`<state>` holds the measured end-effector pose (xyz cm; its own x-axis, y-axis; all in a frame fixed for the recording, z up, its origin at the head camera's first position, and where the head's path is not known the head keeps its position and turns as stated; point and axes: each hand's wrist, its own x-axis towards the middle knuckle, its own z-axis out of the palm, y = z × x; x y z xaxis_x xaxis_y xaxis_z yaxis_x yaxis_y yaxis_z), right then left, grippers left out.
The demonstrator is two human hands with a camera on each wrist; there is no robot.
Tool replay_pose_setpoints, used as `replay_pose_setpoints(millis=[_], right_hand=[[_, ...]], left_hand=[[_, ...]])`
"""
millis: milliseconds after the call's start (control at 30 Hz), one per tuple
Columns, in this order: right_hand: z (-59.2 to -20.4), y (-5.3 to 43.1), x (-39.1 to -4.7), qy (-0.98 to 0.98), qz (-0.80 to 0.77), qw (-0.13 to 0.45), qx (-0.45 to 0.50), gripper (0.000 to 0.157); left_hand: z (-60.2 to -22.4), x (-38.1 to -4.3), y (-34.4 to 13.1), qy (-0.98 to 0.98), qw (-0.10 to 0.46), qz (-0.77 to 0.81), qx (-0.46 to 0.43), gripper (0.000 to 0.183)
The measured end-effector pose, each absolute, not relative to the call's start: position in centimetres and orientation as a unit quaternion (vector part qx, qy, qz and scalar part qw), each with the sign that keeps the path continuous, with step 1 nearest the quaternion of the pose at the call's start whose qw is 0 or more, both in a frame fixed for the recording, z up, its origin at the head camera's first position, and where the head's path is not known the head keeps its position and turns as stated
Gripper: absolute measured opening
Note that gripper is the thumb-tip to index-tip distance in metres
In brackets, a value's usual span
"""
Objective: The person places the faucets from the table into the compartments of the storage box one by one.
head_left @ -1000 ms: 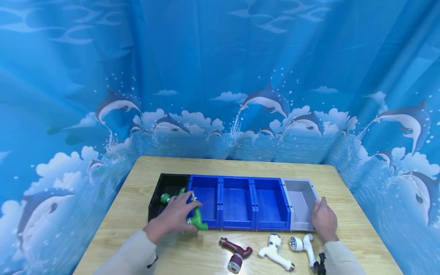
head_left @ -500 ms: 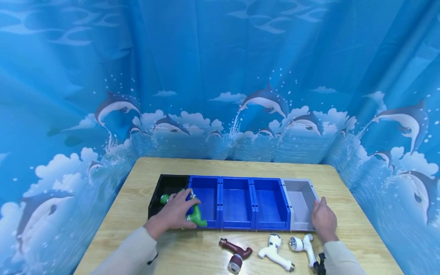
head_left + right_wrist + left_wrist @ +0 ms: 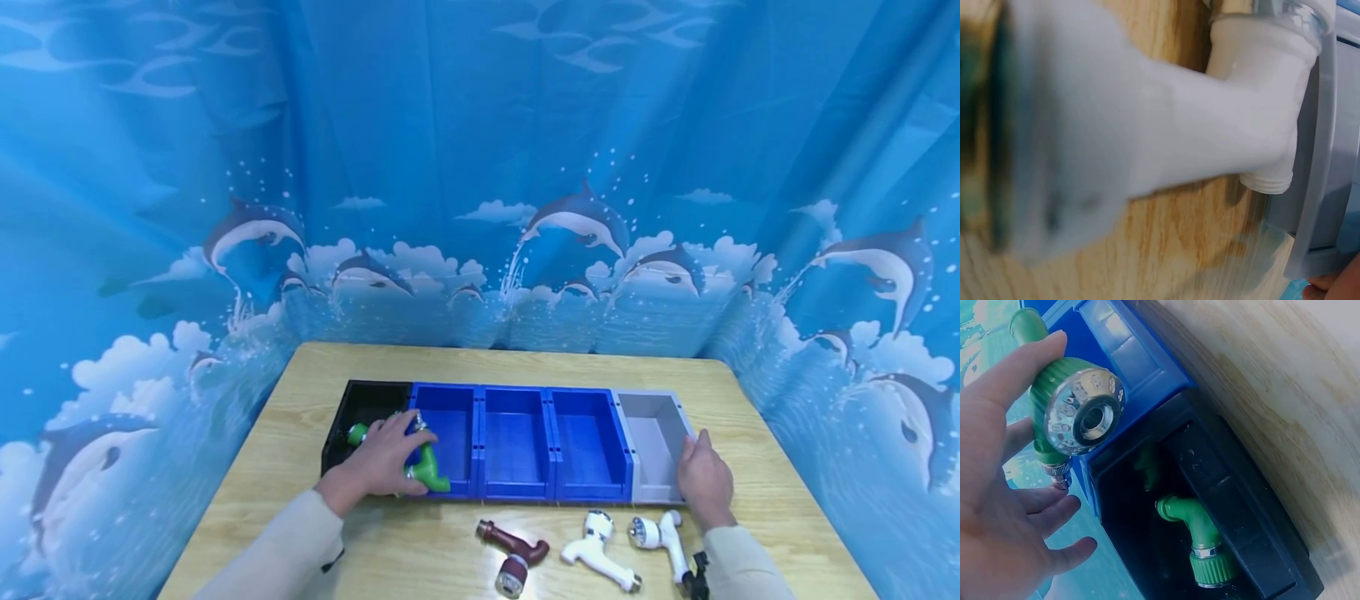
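My left hand holds a green plastic tap with a silvery, clear-rimmed knob, gripping it between thumb and fingers. The tap hangs over the leftmost blue bin, close to its border with the black bin. Inside the black bin lies a second green tap. At the far right, my right hand grips the right side wall of the grey bin; most of its fingers are hidden. A white tap lies near the right wrist, large and partly blurred in the right wrist view.
On the wooden table, in front of the bin row, lie a dark red tap and another white tap. Two more blue bins stand between the left blue one and the grey one. A dolphin-printed curtain surrounds the table.
The left hand and its green tap have shifted very slightly up and left in the head view. My right hand, the bins and the taps on the table stay put.
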<state>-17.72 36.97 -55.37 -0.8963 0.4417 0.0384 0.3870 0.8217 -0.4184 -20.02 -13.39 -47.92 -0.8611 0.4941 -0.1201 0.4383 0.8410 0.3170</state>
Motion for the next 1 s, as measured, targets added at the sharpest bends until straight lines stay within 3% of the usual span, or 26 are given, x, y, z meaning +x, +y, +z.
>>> replay_pose_setpoints(millis=[1000], right_hand=[[-55.5,37.0,-17.8,-0.948,0.216,0.076,-0.22,0.064]], left_hand=[[-48.2,-21.1,-12.0,0.955,0.088,0.144,0.243,0.071]])
